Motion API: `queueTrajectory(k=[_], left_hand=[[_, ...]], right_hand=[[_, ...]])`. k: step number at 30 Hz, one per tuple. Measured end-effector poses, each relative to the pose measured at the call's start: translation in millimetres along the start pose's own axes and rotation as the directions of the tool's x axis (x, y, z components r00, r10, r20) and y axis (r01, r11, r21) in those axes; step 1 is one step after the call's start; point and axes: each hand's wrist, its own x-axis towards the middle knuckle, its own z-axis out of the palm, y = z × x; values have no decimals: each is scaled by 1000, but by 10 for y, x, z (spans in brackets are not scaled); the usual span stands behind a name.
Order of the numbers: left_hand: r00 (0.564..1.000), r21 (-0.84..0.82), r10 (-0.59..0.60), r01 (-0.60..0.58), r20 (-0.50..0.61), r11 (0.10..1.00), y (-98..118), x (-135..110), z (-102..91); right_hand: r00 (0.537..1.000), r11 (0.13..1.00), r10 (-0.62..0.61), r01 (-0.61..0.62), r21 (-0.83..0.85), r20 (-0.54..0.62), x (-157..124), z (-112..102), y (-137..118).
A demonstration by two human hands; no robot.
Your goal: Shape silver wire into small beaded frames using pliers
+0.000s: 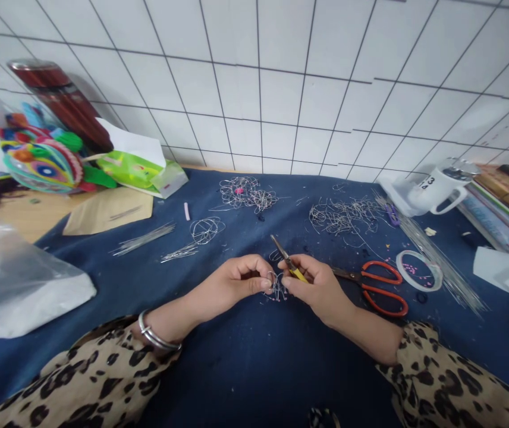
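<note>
My left hand [248, 278] pinches a small bent-wire piece [276, 290] between thumb and fingers, over the dark blue cloth. Loops of thin silvery wire with tiny pinkish beads show between my two hands. My right hand [310, 282] is closed around yellow-handled pliers [291, 261], whose pointed jaws aim up and away to the left. The right thumb and finger also touch the wire piece or come very close to it; which of these, I cannot tell. Just right of this hand lie scissors [382, 288] with red-orange handles, their blades partly hidden behind it.
Tangled wire heaps [343, 217] and straight wire lengths [442, 255] lie on the cloth [254, 368]. A ring-shaped dish [419, 270] holds pink beads. A white mug [442, 187] and books stand right; a plastic bag [27, 279], colourful plush item [43, 160] and red flask [65, 101] are left.
</note>
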Motion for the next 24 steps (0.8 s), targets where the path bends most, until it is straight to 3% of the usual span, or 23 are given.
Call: queueTrajectory(k=[5, 9, 14, 24], left_hand=[[998, -51, -9, 6, -65, 999, -34, -8, 10], [995, -114, -11, 0, -98, 994, -43, -9, 41], [994, -148, -7, -10, -111, 989, -54, -9, 86], [992, -181, 9, -32, -127, 983, -91, -3, 133]], right_hand=[[999, 999, -47, 47, 1, -3, -10, 5, 3], [996, 992, -87, 85, -93, -14, -37, 31, -15], [987, 966, -155, 142, -216, -44, -47, 73, -25], [979, 947, -200, 182, -266, -42, -59, 106, -26]])
